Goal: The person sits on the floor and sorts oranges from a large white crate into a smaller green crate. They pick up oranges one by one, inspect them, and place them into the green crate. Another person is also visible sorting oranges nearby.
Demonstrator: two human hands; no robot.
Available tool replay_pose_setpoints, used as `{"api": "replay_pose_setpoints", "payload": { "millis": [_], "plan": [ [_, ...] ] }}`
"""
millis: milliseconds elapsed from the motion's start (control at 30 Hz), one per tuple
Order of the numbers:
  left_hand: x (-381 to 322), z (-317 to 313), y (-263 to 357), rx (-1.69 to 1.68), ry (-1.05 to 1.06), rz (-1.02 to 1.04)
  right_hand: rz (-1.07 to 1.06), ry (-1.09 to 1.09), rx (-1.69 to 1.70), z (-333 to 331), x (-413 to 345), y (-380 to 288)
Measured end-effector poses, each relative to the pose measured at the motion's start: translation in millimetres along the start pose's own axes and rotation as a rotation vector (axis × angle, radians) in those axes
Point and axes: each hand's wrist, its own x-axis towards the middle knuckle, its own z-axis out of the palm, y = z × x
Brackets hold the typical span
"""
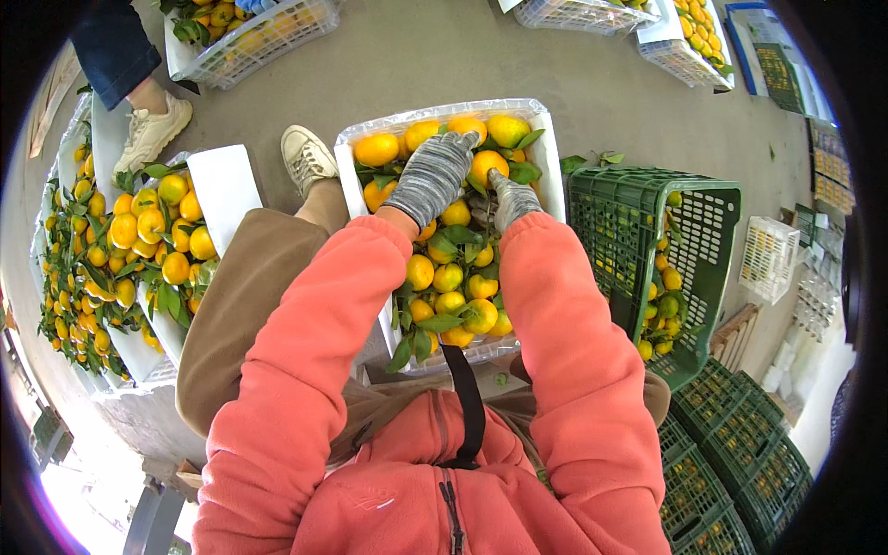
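A crate lined with white board and clear plastic stands before me, filled with orange and yellow-green citrus fruits with leaves. Over its upper middle lies my left hand in a grey striped knit glove, its fingertips by an orange fruit in the back row. My right hand, in a similar glove, reaches in at the right side, a finger against another orange fruit. Whether either hand grips a fruit is hidden by the gloves. Leafy fruits fill the crate's near part.
A tilted green plastic crate with fruit stands at right, above stacked green crates. Lined crates of fruit are at left. Another person's shoe and fruit crate are at upper left.
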Motion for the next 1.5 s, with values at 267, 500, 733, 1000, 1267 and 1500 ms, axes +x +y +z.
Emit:
{"api": "replay_pose_setpoints", "payload": {
  "millis": [267, 500, 733, 1000, 1267, 1500],
  "plan": [
    [9, 19, -14, -0.257, 0.142, -0.036, -0.192, 0.206, -1.317, -4, 62, -7],
    [2, 1, -5, -0.372, 0.136, -0.145, -0.624, 0.068, -1.467, -5, -19, -31],
    [9, -5, -8, -0.394, 0.009, -0.174, -0.553, 0.067, -1.581, 17, 16, -21],
    [11, 6, -28, -0.191, 0.061, -0.097, -0.668, 0.117, -1.648, 10, -16, -49],
    [16, -11, -2, -0.392, -0.034, -0.205, -0.611, 0.286, -1.464, 15, 61, -79],
    [18, -21, -11, -0.307, -0.234, -0.306, -0.911, 0.117, -1.546, 8, 5, -66]
  ]
}}
